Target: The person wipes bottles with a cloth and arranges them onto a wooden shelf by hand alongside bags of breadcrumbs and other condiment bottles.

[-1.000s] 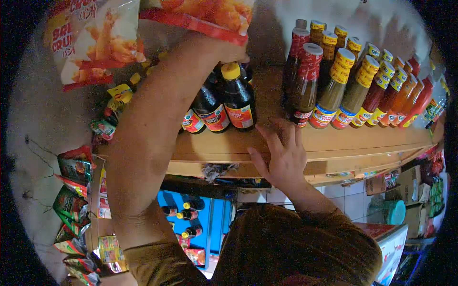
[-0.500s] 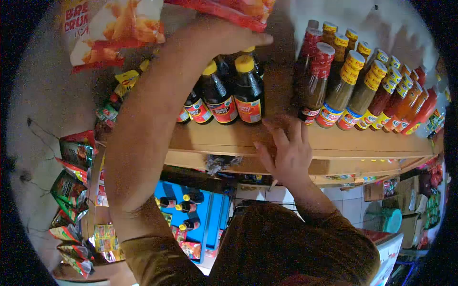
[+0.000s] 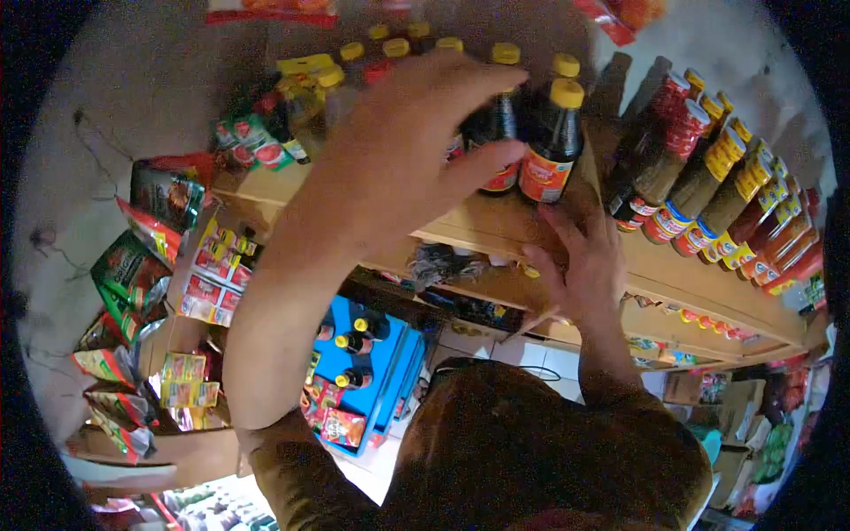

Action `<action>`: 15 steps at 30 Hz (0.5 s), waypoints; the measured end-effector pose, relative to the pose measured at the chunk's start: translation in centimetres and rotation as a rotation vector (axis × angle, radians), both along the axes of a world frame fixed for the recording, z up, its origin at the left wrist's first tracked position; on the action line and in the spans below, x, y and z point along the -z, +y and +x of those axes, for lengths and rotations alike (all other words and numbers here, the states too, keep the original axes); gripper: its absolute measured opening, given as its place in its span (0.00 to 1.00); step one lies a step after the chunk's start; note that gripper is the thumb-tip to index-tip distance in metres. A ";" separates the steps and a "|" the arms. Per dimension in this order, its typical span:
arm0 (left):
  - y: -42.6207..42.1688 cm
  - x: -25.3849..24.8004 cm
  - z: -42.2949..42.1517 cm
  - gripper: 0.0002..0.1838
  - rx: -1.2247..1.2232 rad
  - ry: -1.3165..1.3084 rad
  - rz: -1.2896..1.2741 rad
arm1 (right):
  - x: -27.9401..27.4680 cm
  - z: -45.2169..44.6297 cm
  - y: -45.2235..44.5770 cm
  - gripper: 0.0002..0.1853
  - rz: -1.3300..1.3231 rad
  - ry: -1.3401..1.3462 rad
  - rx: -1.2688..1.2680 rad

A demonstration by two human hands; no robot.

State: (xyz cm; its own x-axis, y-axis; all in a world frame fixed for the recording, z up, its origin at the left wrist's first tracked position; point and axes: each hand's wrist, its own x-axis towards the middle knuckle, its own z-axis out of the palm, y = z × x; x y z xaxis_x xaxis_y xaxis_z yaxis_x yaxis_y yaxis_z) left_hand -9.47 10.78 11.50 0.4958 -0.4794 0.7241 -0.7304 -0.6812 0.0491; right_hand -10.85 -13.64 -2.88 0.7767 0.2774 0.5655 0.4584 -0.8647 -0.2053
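Note:
Dark sauce bottles with yellow caps and red labels stand in a group on the wooden shelf [image 3: 496, 221]. My left hand [image 3: 425, 142] reaches across them, fingers and thumb spread apart, near a dark bottle [image 3: 503, 119]; nothing shows in its grasp. The front right bottle [image 3: 546, 168] stands just above my right hand [image 3: 584, 257]. That hand rests at the shelf's front edge with its fingers apart and a fingertip close to the bottle's base. Where the fingers of my left hand pass over bottles, contact cannot be made out.
Brown and red sauce bottles [image 3: 664, 177] line the shelf at right. Seasoning packets [image 3: 146, 274] hang at left. Below, a blue tray [image 3: 381, 389] holds several small dark bottles and packets. Red snack bags [image 3: 270, 11] hang at the top. Cartons [image 3: 717, 398] stand at lower right.
The view has swung left, so the shelf items appear shifted right. My left hand has come down from beneath the hanging bags to in front of the dark bottles. My right hand stays by the edge.

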 end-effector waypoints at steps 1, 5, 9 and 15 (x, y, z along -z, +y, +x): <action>-0.8 0.1 0.3 0.22 -0.040 -0.088 0.033 | -0.3 -0.1 0.2 0.27 0.001 0.022 0.003; -4.1 0.4 4.5 0.25 -0.030 -0.063 0.175 | -0.7 -0.3 0.6 0.29 0.016 0.033 -0.028; -6.2 -0.2 6.4 0.25 -0.121 0.000 0.337 | -0.7 -0.2 0.2 0.30 -0.022 0.036 -0.049; -6.5 0.8 9.9 0.25 0.014 0.050 0.323 | -0.8 -0.5 0.1 0.33 -0.021 0.032 -0.059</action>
State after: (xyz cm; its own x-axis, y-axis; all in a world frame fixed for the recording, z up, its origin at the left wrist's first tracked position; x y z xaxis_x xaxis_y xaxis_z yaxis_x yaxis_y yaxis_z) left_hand 0.47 4.27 10.73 0.5185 -0.6876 0.5083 -0.7421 -0.6572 -0.1321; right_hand -11.32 -13.54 -2.04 0.7763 0.3349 0.5340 0.5021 -0.8407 -0.2027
